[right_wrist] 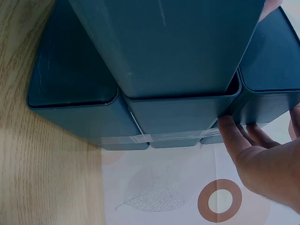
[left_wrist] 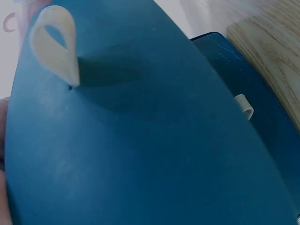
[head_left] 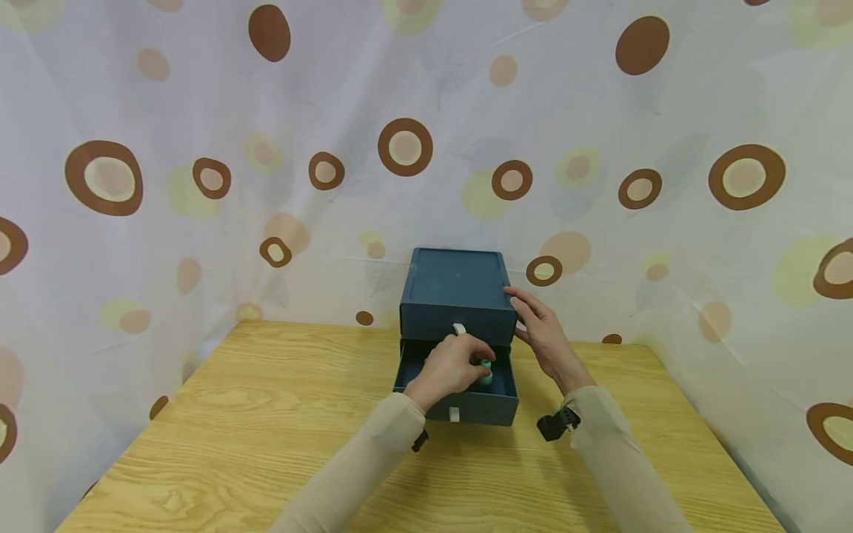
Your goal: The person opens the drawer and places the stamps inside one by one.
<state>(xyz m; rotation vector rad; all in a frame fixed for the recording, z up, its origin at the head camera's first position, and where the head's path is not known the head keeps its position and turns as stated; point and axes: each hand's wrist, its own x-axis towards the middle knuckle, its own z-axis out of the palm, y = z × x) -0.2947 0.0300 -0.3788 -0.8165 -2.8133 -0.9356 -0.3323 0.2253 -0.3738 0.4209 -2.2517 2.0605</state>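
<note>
A dark blue drawer unit stands against the patterned cloth. Its middle drawer is pulled out, and a white loop tab shows on its front in the left wrist view. Reaching over that front, my left hand has thumb and forefinger around a small teal bottle-like thing inside the drawer. What else lies under the hand is hidden. My right hand rests its fingertips against the unit's right side near the top; in the right wrist view its fingers touch the upper section.
The unit sits on a wood-grain table near its back edge. Below the pulled-out drawer is a lower drawer with its own white tab. Clear tape runs along the unit's side. A spotted cloth hangs behind.
</note>
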